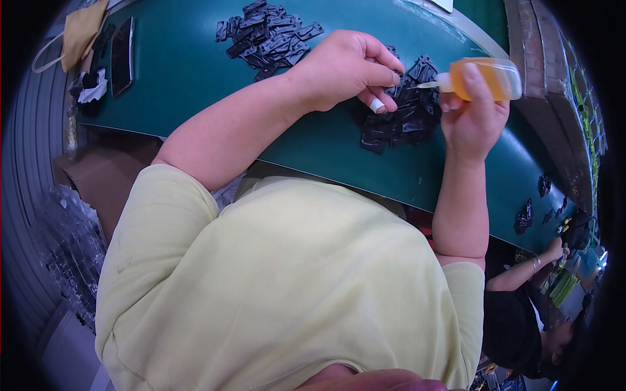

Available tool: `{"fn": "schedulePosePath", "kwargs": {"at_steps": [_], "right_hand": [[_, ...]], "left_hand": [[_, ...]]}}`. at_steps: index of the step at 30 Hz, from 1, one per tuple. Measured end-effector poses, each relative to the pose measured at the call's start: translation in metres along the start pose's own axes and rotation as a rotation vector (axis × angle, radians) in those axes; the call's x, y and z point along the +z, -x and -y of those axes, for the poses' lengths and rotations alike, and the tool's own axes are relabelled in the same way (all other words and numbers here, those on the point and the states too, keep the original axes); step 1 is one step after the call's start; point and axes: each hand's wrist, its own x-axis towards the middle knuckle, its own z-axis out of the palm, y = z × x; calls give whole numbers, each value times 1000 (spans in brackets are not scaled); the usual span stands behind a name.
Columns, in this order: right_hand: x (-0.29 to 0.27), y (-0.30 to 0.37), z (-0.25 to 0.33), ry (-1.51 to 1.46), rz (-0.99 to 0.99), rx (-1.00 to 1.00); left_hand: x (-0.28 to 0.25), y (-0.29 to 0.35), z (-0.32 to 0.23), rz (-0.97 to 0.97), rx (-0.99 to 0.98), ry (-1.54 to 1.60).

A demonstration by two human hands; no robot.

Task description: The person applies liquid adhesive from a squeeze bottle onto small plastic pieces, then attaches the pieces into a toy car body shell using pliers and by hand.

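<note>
My left hand [355,72] pinches a small black plastic part [393,83] between thumb and fingers; most of the part is hidden. White tape wraps one of its fingertips. In my right hand [475,120] is a squeeze bottle [492,78] of orange liquid, tilted on its side. Its thin pale nozzle [427,85] points left, close to the fingertips of my left hand. Below both hands lies a heap of black plastic parts [407,120] on the green tabletop [313,140].
Farther left is a second heap of black parts [267,36]. A dark phone [122,57] and a yellow mask [81,39] lie at the table's left end. Cardboard [551,85] borders the right side. Small black clusters [523,217] lie near another person's arm [521,274].
</note>
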Motion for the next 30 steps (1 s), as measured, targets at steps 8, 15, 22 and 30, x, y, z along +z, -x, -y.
{"fn": "schedulePosePath", "kwargs": {"at_steps": [8,15,22,30], "right_hand": [[-24,-6,6,-368,-218,147],[-15,-6,7,-355,-254,173],[-26,-10,2,-337,-228,153],[-20,-12,3,-327,-242,173]], "left_hand": [[-12,-10,-12,-40,168,81],[-113,-92,-61,-640,378,-289],[-104,-100,-76,-771,305,-764],[-26,-51,-33,-44,304,-1202]]}}
